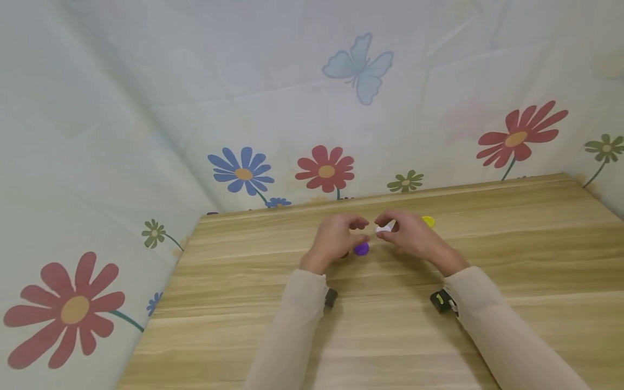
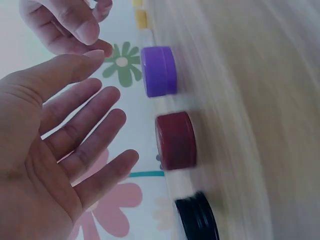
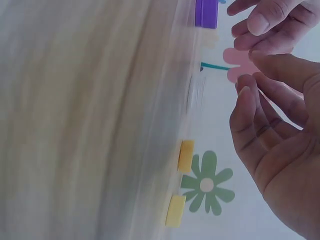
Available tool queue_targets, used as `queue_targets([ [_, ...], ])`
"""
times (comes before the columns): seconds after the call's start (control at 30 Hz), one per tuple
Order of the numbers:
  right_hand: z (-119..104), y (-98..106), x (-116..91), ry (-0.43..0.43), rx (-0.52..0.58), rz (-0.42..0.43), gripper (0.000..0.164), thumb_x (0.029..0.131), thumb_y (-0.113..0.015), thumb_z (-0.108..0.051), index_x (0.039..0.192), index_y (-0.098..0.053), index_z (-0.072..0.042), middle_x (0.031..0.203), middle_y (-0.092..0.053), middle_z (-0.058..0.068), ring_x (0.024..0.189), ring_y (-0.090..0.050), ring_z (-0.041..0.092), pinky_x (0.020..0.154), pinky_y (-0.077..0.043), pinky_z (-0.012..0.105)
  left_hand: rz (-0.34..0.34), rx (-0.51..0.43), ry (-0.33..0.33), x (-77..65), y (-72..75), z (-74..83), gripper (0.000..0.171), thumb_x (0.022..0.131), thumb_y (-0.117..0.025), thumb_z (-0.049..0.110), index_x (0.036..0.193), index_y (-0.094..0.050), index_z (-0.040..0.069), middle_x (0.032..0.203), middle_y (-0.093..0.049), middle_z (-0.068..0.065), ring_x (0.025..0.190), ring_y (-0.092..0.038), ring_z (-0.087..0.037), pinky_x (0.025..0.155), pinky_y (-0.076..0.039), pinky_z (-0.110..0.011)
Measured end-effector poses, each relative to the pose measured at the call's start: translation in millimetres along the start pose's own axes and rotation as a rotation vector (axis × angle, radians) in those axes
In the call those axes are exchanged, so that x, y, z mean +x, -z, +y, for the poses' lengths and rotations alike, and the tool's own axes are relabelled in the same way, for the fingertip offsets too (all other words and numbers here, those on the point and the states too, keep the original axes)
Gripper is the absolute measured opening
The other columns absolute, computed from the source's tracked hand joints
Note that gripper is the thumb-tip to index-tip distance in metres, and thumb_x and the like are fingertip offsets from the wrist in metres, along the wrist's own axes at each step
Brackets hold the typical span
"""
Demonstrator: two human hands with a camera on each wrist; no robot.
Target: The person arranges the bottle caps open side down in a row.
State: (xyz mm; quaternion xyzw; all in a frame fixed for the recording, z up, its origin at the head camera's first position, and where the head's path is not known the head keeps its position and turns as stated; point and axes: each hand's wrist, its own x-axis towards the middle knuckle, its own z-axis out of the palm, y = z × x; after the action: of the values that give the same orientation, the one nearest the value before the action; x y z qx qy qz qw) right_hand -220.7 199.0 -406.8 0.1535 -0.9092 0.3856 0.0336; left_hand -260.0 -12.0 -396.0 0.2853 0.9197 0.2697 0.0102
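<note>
Two pale sleeves (image 1: 287, 325) are extending over the wood-grain desk (image 1: 380, 336), each wrist bearing a small black device (image 1: 441, 301). Beyond them, both hands are hovering above a row of small pieces. The left hand (image 1: 336, 238) is holding nothing: its grip is standing wide, thumb and fingers apart. The right hand (image 1: 411, 233) is curving loosely, its grip bare too, thumb and fingertips slightly apart.

Below the left hand, a black piece (image 2: 197, 216), a dark red piece (image 2: 176, 141) and a purple piece (image 2: 160, 71) are sitting on the desk, spaced apart in that order. The purple one is showing near the left thumb in the head view. A white piece (image 1: 384, 228) is showing through the right hand's gap; farther right, an orange piece (image 3: 186, 156) and a yellow piece (image 3: 175, 210) are resting close together.

Behind the desk, a pale cloth (image 1: 273, 70) is hanging, its print displaying flowers (image 1: 325, 170) and a blue butterfly (image 1: 362, 67).
</note>
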Motion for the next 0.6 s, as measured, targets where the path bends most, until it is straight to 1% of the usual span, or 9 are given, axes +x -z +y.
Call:
queue_targets([
  [0.13,4,4,-1,-0.029,0.013,0.016,0.028,0.100,-0.075,-0.009,0.123,-0.070,0.005,0.122,-0.072,0.021,0.093,-0.069,0.030,0.074,-0.058,0.039,0.012,0.051,-0.014,5.6,-2.9,6.5,0.035,0.095,-0.083,0.028,0.126,-0.078,0.014,0.120,-0.077,0.002,0.115,-0.070,-0.018,0.098,-0.054,-0.034],
  [0.23,8,7,-2,-0.039,0.014,0.025,0.029,0.099,-0.076,-0.008,0.124,-0.070,0.006,0.123,-0.071,0.024,0.091,-0.070,0.030,0.073,-0.059,0.040,0.024,0.062,-0.008,10.0,-5.8,10.8,0.035,0.094,-0.084,0.028,0.126,-0.078,0.015,0.120,-0.078,0.002,0.115,-0.071,-0.018,0.097,-0.054,-0.034],
  [0.37,13,8,-3,-0.046,0.001,0.040,0.030,0.098,-0.076,-0.006,0.124,-0.069,0.008,0.124,-0.071,0.025,0.096,-0.070,0.034,0.081,-0.059,0.046,0.024,0.056,0.006,14.1,-9.9,16.1,0.035,0.093,-0.085,0.026,0.126,-0.078,0.015,0.121,-0.077,0.002,0.115,-0.070,-0.017,0.096,-0.055,-0.034],
  [0.47,14,10,-3,-0.057,-0.003,0.043,0.031,0.098,-0.076,-0.005,0.125,-0.069,0.008,0.126,-0.070,0.025,0.104,-0.069,0.038,0.087,-0.059,0.050,0.020,0.064,-0.006,16.4,-12.6,17.5,0.035,0.094,-0.084,0.025,0.126,-0.078,0.014,0.121,-0.077,0.000,0.114,-0.070,-0.018,0.095,-0.055,-0.034],
  [0.6,14,13,-2,-0.070,-0.005,0.032,0.033,0.098,-0.076,-0.005,0.126,-0.068,0.009,0.127,-0.069,0.026,0.109,-0.068,0.042,0.093,-0.057,0.053,0.023,0.077,-0.025,17.9,-15.1,16.0,0.036,0.094,-0.084,0.024,0.127,-0.077,0.013,0.122,-0.077,-0.001,0.112,-0.071,-0.019,0.093,-0.055,-0.034],
])
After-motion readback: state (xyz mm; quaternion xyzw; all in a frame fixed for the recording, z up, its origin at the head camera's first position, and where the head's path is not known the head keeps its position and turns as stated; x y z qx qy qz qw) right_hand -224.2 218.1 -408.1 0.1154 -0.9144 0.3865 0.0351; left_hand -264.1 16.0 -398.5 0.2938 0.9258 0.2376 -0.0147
